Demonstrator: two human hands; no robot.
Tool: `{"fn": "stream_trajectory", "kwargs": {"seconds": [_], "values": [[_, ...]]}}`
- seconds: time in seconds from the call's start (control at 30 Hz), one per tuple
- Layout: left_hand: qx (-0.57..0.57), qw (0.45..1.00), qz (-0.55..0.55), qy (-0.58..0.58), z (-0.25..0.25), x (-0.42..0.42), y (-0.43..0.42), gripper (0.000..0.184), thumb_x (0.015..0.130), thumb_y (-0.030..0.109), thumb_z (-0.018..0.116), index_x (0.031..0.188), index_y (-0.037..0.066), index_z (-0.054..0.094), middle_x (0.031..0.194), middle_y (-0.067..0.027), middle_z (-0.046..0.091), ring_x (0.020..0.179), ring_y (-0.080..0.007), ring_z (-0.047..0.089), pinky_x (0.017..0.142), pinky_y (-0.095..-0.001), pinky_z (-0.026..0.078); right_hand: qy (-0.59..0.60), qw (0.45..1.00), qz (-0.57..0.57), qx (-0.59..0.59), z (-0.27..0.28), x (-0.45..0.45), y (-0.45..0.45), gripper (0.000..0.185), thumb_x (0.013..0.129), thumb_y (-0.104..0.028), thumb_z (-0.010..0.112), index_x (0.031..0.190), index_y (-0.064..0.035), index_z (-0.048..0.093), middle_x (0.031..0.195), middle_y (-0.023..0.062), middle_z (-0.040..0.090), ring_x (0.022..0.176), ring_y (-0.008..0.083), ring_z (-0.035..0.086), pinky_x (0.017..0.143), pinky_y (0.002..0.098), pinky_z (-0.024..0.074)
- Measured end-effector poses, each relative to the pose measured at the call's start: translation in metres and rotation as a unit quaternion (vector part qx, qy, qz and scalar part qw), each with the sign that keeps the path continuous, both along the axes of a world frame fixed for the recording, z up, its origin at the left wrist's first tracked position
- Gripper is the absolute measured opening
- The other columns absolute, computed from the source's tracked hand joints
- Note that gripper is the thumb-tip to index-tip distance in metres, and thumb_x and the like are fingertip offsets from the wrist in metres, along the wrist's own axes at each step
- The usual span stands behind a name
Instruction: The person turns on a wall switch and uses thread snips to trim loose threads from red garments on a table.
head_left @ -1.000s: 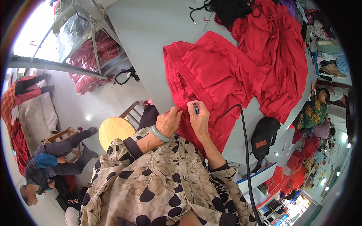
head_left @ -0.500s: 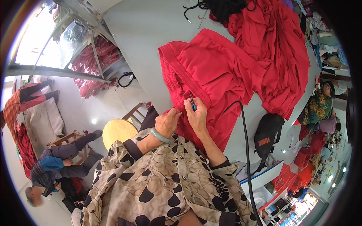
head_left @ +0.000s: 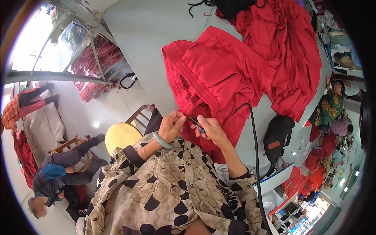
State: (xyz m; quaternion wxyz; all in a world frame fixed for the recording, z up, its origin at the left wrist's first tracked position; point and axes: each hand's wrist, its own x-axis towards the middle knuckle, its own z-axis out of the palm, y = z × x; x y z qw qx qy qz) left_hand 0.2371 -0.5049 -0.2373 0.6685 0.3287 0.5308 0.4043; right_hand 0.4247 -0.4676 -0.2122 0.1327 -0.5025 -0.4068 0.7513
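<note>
A red garment with a gathered elastic waistband lies on the grey table, its lower part spread toward my body. My right hand is closed around blue-handled thread snips, whose dark tip points up and left. Just left of that tip, my left hand, with a pale green bangle at the wrist, has its thumb and fingers pinched together. What sits in this pinch is too small to make out. Both hands are over the near edge of the garment.
More red garments are heaped at the back right, beside black cords. A black bag and a black cable are on my right. A round wooden stool stands left, beyond it a seated person.
My right hand with the snips has moved down and slightly right, off the waistband. My left hand has shifted slightly left and its fingers have come up off the red cloth.
</note>
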Motion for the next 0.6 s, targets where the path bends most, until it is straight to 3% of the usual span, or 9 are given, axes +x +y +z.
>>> {"fn": "stream_trajectory", "kwargs": {"seconds": [0.17,0.23,0.47,0.6], "values": [[0.011,1.0,0.01,-0.02,-0.002,-0.001,-0.003,0.013,0.093,0.015,0.054,0.09,0.002,0.052,0.062,0.0021,0.051,0.049,-0.0045,0.045,0.042,-0.0192,0.035,-0.001,0.999,0.042,0.005,-0.004,-0.003,0.006,0.052,0.095,-0.046,0.04,0.087,0.0004,0.063,0.059,0.0007,0.055,0.044,0.0033,0.04,0.038,0.0179,0.0284],[0.016,1.0,0.009,-0.024,-0.004,-0.001,-0.003,0.013,0.093,0.015,0.054,0.09,0.002,0.052,0.062,0.0021,0.051,0.049,-0.0044,0.045,0.042,-0.0192,0.034,0.033,0.999,-0.018,-0.012,-0.009,-0.007,0.007,0.05,0.094,-0.045,0.043,0.086,0.0002,0.063,0.058,0.0,0.054,0.044,0.0031,0.04,0.037,0.0175,0.0278],[0.029,0.999,0.02,-0.034,-0.003,-0.003,-0.004,0.012,0.092,0.014,0.054,0.088,0.003,0.052,0.063,0.0025,0.051,0.05,-0.0039,0.044,0.043,-0.0193,0.034,0.058,0.996,0.016,-0.058,-0.01,-0.006,0.011,0.053,0.092,-0.049,0.044,0.083,0.0004,0.062,0.056,-0.0018,0.049,0.045,0.0032,0.039,0.039,0.0172,0.027],[0.056,0.998,0.014,-0.023,-0.006,-0.003,-0.004,0.012,0.092,0.013,0.054,0.087,0.002,0.053,0.063,0.0024,0.051,0.05,-0.0038,0.043,0.045,-0.0192,0.035,0.077,0.99,-0.04,-0.113,-0.012,-0.008,0.008,0.047,0.093,-0.044,0.045,0.086,-0.0009,0.061,0.059,-0.0036,0.047,0.045,0.0021,0.036,0.039,0.0165,0.0254]]}}
